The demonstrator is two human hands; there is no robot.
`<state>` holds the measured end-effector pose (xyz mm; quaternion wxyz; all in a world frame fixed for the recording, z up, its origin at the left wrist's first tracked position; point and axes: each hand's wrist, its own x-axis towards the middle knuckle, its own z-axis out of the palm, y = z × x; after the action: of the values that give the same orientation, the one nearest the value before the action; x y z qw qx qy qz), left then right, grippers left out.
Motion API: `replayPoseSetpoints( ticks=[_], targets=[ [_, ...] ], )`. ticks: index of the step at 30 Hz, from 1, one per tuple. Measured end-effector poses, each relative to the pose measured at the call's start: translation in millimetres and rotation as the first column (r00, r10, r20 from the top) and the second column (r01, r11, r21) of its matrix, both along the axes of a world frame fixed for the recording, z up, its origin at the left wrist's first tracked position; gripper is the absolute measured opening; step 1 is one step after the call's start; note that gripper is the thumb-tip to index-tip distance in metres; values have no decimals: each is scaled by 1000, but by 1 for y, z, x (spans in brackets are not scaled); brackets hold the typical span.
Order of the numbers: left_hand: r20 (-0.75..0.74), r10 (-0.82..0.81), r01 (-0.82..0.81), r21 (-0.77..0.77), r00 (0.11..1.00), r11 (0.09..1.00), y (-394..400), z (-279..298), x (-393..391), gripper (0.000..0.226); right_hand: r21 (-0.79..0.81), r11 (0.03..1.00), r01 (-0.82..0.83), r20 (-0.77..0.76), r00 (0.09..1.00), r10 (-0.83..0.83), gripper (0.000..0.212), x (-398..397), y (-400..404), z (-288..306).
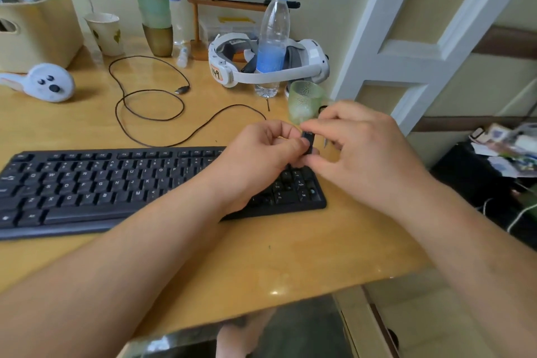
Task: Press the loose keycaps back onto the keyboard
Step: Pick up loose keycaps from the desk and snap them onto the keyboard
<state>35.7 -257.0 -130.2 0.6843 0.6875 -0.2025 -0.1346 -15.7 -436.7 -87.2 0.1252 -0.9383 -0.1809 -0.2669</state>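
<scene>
Glossy wooden desk (290, 256), hands pinching black keycap (307, 142)

The worktop (290, 256) looks like yellowish wood with a really glossy coat, you can see light glinting off its front edge. Keyboard (96, 183) is black matt plastic. Water bottle (273, 35) is clear shiny plastic with a blue cap, the green cup (305, 99) is see-through and bumpy-textured, and the headset (270, 67) is smooth white plastic.

Green cup (305, 100) and bottle (271, 43) crowd behind keyboard (116, 183)
</scene>
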Motion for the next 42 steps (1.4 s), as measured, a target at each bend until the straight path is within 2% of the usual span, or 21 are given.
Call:
replayPoseSetpoints(
  ticks=[4,5,7,8,10,13,17,24,31,42],
  targets=[
    [47,-26,21,87,999,996,2,-3,0,21,-42,999,28,-86,996,-32,29,-3,6,2],
    [102,-34,17,155,994,988,5,-3,1,22,-41,999,30,-124,992,-35,30,-4,4,3],
    [316,-76,-52,378,946,924,10,-3,3,22,-16,999,52,-241,969,-54,36,-4,-5,3],
    [431,-105,-131,483,896,866,13,-4,5,22,16,997,70,-331,942,-61,38,-4,-10,3],
    [565,-138,-265,572,814,777,18,-6,12,21,121,986,112,-543,839,-28,39,-1,-22,-1],
    [595,-159,-299,595,787,746,24,-9,21,19,259,951,169,-702,709,65,42,0,-38,-18],
    [621,-185,-311,601,762,736,25,-12,24,20,333,921,203,-700,708,97,43,3,-47,-32],
    [661,-183,-329,571,728,752,22,-16,25,19,380,911,161,-665,732,148,47,8,-47,-39],
    [682,-209,-332,571,701,751,21,-19,25,18,253,948,194,-736,675,58,42,18,-45,-31],
    [668,-201,-326,575,717,751,21,-21,27,17,224,958,177,-710,703,36,36,18,-33,-28]
  ],
)
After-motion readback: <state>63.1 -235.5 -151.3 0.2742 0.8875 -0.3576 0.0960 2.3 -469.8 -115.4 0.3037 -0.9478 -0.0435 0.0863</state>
